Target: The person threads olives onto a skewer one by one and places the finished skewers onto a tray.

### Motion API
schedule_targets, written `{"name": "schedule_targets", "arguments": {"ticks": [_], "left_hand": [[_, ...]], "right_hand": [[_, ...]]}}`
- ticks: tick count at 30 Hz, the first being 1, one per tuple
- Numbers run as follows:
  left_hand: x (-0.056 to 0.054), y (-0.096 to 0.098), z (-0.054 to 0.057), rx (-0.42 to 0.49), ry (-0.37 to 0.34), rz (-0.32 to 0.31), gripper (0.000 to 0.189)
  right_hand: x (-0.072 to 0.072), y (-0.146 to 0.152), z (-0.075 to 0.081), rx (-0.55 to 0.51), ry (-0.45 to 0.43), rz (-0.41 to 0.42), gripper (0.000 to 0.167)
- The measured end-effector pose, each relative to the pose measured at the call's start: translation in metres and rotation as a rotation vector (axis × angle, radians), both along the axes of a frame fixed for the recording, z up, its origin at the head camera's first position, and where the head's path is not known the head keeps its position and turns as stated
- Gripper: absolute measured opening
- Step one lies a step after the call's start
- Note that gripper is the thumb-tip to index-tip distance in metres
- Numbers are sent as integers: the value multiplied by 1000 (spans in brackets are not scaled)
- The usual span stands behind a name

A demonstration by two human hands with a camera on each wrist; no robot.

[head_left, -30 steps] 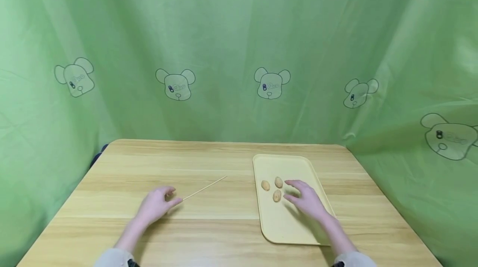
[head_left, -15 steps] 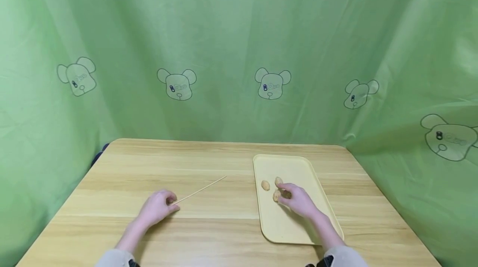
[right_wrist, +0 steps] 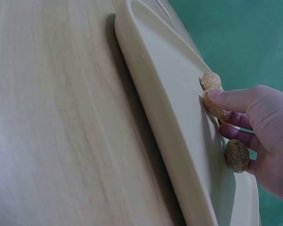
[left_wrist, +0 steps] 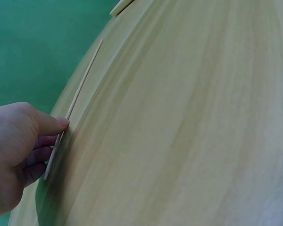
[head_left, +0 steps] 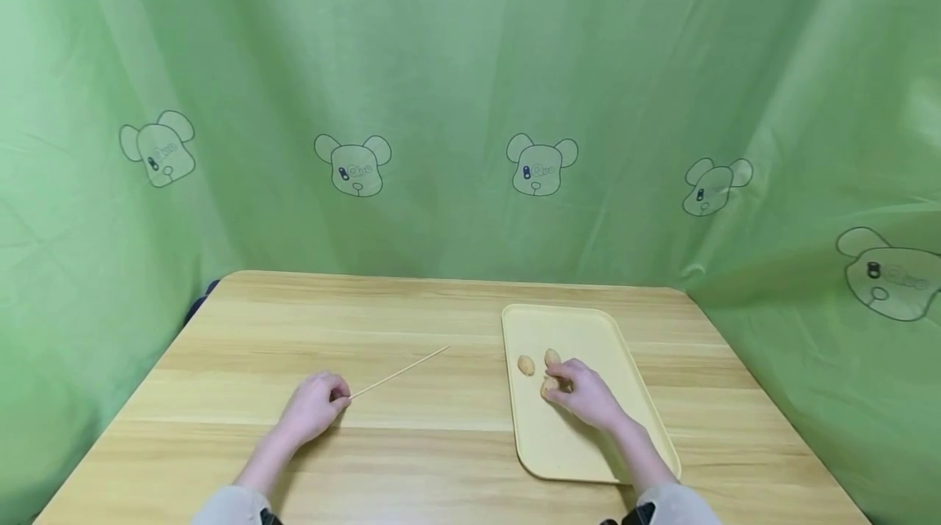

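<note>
My left hand (head_left: 314,408) pinches a thin pale wooden stick (head_left: 400,371) near its lower end, thumb over curled fingers. In the left wrist view the stick (left_wrist: 84,80) slants up from the fingers, and a short end shows below them. Over the tray, my right hand (head_left: 590,399) has thumb and fingers around the nearest walnut (right_wrist: 214,105). Another brown, wrinkled walnut (right_wrist: 211,80) lies just past the thumb, and a third walnut (right_wrist: 237,156) sits beside the lower fingers. In the head view these two are the left walnut (head_left: 526,366) and the far walnut (head_left: 552,357).
The cream tray (head_left: 531,443) with a raised rim lies on the right half of the wood-grained table (head_left: 412,468). A green curtain (head_left: 441,60) with printed bear heads hangs behind the table and along both sides.
The right hand has moved left and its thumb and fingers have come together around the nearest walnut. The left hand has drawn in around the stick's lower end.
</note>
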State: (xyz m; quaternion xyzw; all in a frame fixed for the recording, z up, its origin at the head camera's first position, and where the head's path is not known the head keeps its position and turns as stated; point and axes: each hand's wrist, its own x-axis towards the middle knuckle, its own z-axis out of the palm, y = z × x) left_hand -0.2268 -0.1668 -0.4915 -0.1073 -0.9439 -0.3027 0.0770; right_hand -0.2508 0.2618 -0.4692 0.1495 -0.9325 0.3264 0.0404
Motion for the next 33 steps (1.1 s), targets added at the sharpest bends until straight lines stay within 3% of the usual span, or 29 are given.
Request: {"name": "schedule_targets", "arguments": {"ticks": [17,25,33], "left_hand": [[-1,3,-3,-16,59,16,11],[2,2,3,39,66,15,7],[2,1,9,81,61,-2,5]], "right_hand": [[1,1,-5,-2,45,-41,23],[4,3,-3,-15,83,-47,23],[8,1,6,-74,58,-74,30]]}}
